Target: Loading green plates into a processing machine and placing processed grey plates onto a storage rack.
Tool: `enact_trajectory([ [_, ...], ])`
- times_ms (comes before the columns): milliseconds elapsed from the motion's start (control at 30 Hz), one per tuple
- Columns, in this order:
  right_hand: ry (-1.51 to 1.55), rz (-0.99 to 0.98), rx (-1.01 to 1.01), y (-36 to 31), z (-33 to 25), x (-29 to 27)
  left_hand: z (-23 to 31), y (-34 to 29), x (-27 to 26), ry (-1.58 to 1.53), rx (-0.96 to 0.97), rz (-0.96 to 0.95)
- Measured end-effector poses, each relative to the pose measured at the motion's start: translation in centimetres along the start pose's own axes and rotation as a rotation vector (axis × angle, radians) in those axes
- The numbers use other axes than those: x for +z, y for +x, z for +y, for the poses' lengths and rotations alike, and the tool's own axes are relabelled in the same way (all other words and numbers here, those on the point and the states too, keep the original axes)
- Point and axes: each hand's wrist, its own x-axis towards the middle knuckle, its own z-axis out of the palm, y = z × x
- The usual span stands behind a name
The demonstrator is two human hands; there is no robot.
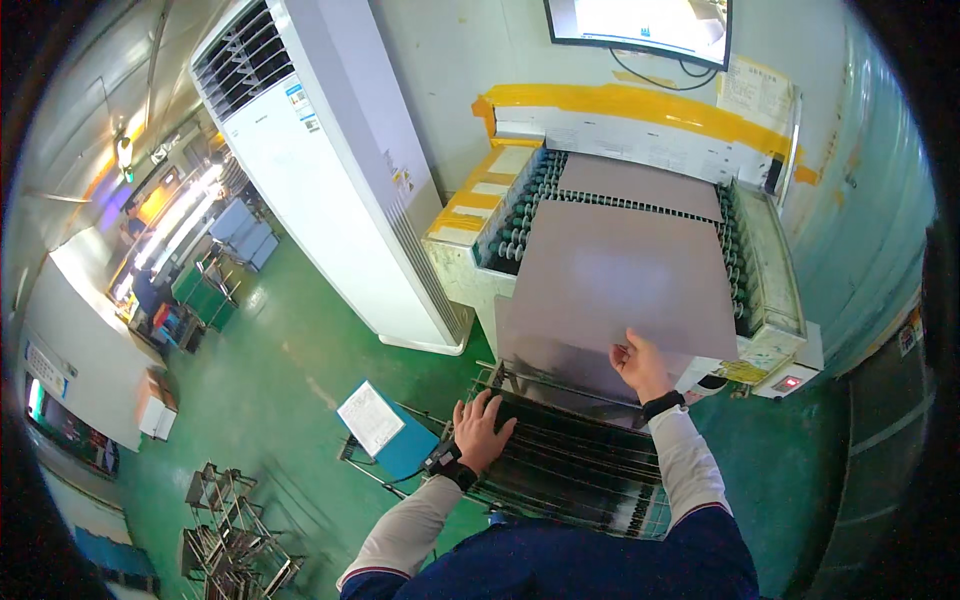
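A large flat brownish sheet (620, 270) reaches out over the front of a roller machine (770, 290). My right hand (643, 368) is at the sheet's near edge, its fingers curled there and the thumb pointing up; the grip itself is partly hidden. Below it stands a slotted wire rack (570, 455) with dark sheets in rows. At the rack's left side hovers or rests my left hand (482, 432), fingers spread and nothing in them; contact cannot be told. A second brownish sheet (640, 185) lies farther back on the rollers (515, 225).
A blue clipboard (408, 445) with a white paper is left of the rack. Beyond it rises a tall white air conditioner (330, 180). Metal racks (235, 535) stand on the green floor at lower left. A screen (640, 25) hangs above the machine. People work far left.
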Motion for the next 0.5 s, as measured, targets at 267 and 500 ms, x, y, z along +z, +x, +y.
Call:
enact_trajectory([
  [267,-0.063,-0.068,0.049,1.0,0.5,1.2,0.0,0.2,0.1,0.003,0.000,-0.009],
  [500,-0.113,-0.084,0.010,2.3,-0.4,1.8,0.3,0.2,-0.2,-0.002,-0.019,-0.039],
])
